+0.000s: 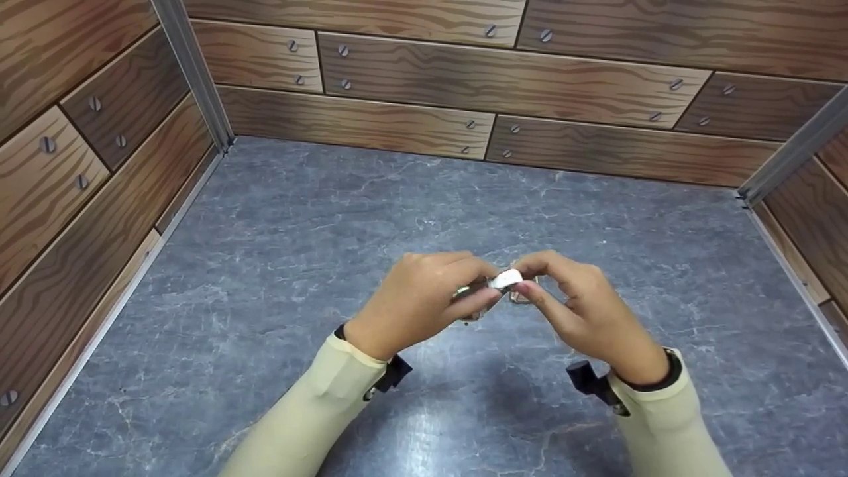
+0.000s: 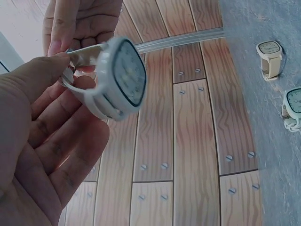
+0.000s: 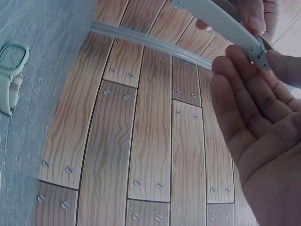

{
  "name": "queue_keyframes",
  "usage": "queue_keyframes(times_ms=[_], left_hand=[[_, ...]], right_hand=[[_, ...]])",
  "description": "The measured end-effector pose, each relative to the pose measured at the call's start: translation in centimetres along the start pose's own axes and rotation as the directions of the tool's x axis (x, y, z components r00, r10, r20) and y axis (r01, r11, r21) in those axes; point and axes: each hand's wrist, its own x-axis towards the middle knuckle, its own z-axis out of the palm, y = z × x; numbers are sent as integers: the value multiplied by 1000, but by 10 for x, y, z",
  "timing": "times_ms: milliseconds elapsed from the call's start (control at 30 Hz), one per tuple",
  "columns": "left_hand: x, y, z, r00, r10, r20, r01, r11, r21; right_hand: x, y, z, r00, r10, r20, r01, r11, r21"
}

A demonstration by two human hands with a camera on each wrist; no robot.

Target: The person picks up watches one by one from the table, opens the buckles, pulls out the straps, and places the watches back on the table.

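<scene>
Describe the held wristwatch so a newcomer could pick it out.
Over the grey marbled tabletop, find the left hand and right hand. Between them they hold a whitish, rounded-square wristwatch. Unlike the cream watch and paler watch on the tabletop, it is in the air.

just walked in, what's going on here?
A person is handling a pale wristwatch held up above the grey tabletop. The left hand and right hand both pinch its strap, which is bent into a loop. Fingers hide whether it's fastened. Two other watches rest on the tabletop.
</scene>
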Motion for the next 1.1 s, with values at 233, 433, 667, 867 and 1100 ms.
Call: queue_keyframes(times_ms=[233, 433, 667, 867, 1100], left_hand=[[1, 2, -1, 1000, -9, -11, 9, 1000, -16], [1, 1, 1, 1000, 2, -2, -2, 1000, -2], [0, -1, 3, 1000, 9, -13, -9, 998, 63], [0, 1, 1, 1000, -22, -19, 22, 999, 33], [0, 1, 0, 998, -62, 16, 61, 996, 60]], right_hand=[[1, -2, -1, 998, 55, -8, -53, 990, 133], [0, -1, 0, 998, 63, -17, -59, 979, 196], [2, 2, 3, 1000, 5, -24, -5, 1000, -20], [4, 0, 2, 999, -21, -48, 20, 1000, -23], [3, -1, 0, 999, -50, -11, 48, 994, -103]])
